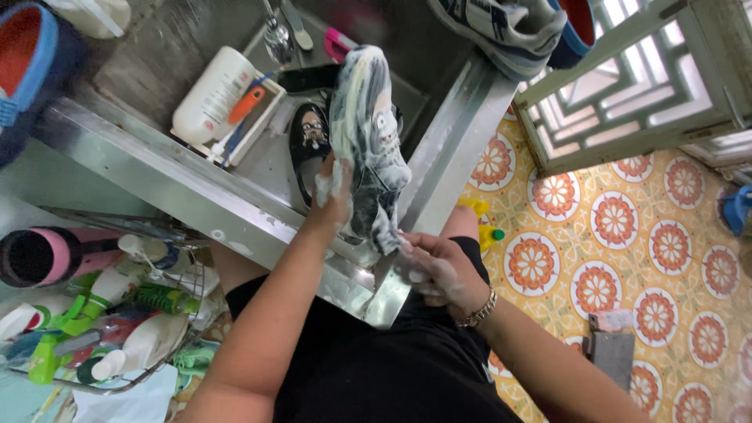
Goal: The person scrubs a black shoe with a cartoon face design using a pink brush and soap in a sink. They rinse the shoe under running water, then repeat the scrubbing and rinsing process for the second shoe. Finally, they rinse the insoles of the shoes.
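Note:
A soapy grey and white sneaker is held upright over a steel sink. My left hand, covered in foam, grips the shoe's side from the left. My right hand, also foamy and wearing a metal bracelet, holds the shoe's lower end near the sink's front corner. Behind the shoe, a black insole with a printed figure lies in the basin.
A white bottle and an orange-handled brush rest in the sink. Another sneaker sits on the sink's right rim. A wire rack of bottles stands at left. Orange patterned floor tiles and a yellow bottle are at right.

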